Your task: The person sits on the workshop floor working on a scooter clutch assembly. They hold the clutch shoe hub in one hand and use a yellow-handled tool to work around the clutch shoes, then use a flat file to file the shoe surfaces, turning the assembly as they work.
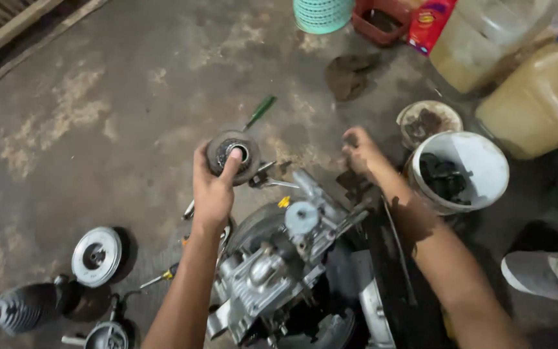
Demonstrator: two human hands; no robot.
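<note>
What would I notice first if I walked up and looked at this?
Probably the left hand in the middle, holding up a round greasy metal part. Just below it sits a grey engine on the stained concrete floor. To the right, the right hand is raised near a white bucket with dark pieces inside.

Both bare forearms are extended forward from the lower edge of the view. The left hand is raised, its fingers curled in a grasp with the thumb pressed up. The right hand is held loosely closed, farther forward, wrist bent slightly.
</note>
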